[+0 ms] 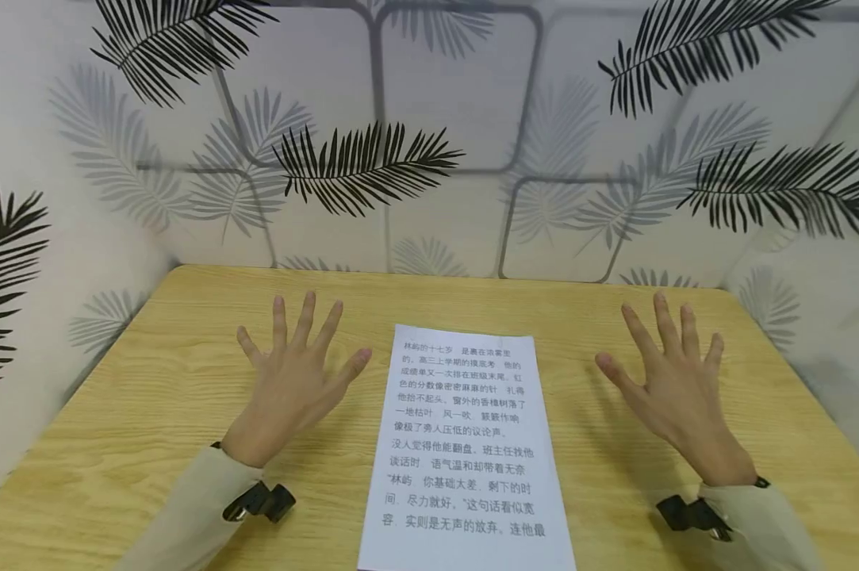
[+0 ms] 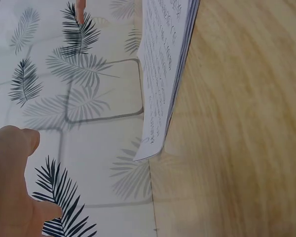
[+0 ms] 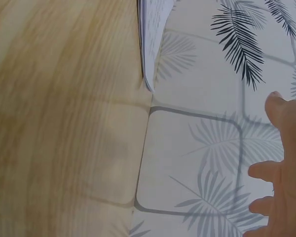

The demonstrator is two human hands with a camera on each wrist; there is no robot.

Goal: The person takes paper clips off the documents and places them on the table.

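Note:
A stack of white printed sheets [image 1: 465, 444] lies on the wooden table, its top page covered in lines of Chinese text. To its left, my left hand [image 1: 293, 385] is spread with straight fingers, holding nothing. My right hand [image 1: 675, 388] is held the same way on the other side, fingers fanned and thumb toward the paper. Both hands are apart from the sheets. Part of the left hand [image 2: 15, 182] shows at the left edge of the left wrist view. In the right wrist view, the right hand [image 3: 286, 163] appears at the right edge.
The wooden table [image 1: 208, 317] has rounded far corners and meets a pale wall covering [image 1: 450, 95] printed with dark and grey leaves. Each wrist wears a black strap with a small device, the left strap [image 1: 261, 502] and the right strap [image 1: 693, 515], over light sleeves.

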